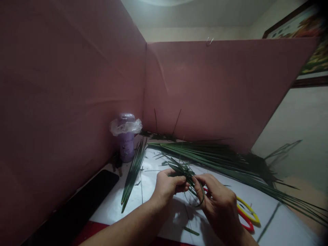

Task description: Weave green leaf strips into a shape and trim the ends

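Observation:
Between my two hands, above the white table surface, is a small bundle of woven green leaf strips [183, 168]. My left hand [171, 182] pinches it from the left, thumb on top. On the other side, the thumb and fingers of my right hand [214, 191] are closed on a strip at its edge, and a loop of leaf hangs below them. Partly behind my right hand lie scissors [247, 212] with yellow and red handles. Cut leaf pieces [191, 231] are scattered on the white surface.
Long palm leaves [205, 155] spread across the back and right. A shorter leaf bunch [133, 177] lies at left, near a purple bottle [126, 143] with clear plastic round it. Beside these are keys [118, 162] and a black flat object [102, 186]. Pink panels [205, 89] stand behind and left.

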`<state>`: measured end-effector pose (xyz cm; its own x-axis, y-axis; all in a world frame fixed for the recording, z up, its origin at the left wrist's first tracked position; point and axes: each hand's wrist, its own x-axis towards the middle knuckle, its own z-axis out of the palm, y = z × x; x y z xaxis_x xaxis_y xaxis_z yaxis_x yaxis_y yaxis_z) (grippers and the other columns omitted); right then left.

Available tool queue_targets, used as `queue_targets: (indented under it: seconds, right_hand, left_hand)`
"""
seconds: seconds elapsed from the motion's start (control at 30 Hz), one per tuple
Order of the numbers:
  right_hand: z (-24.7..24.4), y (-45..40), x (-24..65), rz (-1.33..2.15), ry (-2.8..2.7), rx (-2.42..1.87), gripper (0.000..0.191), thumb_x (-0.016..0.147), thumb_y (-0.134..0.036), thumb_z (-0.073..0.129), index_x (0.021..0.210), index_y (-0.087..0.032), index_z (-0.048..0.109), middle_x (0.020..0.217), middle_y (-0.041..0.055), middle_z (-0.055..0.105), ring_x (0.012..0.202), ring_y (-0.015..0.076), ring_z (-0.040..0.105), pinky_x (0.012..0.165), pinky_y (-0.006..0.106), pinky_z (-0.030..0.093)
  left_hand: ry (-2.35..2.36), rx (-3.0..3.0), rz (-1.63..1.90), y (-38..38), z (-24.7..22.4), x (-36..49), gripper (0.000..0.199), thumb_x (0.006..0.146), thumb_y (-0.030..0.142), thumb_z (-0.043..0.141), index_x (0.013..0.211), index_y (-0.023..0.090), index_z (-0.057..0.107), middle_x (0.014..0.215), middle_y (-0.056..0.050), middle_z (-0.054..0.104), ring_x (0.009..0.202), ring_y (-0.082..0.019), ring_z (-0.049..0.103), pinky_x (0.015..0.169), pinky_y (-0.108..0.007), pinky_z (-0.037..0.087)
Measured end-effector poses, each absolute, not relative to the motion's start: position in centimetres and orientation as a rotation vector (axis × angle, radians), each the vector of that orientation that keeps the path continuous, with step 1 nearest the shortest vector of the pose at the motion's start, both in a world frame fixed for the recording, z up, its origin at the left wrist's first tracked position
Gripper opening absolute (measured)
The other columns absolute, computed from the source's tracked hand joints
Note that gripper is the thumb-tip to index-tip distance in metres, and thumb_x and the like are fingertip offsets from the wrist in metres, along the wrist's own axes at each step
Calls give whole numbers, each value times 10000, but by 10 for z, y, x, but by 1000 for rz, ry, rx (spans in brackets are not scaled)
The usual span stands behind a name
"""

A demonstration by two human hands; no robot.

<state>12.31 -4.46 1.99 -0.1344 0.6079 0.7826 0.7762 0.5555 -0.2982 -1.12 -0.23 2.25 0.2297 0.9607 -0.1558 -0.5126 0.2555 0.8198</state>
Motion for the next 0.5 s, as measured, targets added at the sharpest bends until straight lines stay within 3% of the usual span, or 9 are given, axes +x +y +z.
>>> queue_targets:
  seconds: [0.5]
  right_hand:
    - [16, -43, 126, -283, -1789, -1189, 77, 852, -251, 522, 842, -202, 580, 738, -3, 589, 634, 125, 542, 572, 246, 354]
  left_hand:
    - [749, 749, 1143, -3, 23, -11, 152, 514, 74, 676, 652, 79, 613, 565, -51, 624, 488, -128, 582, 528, -259, 480]
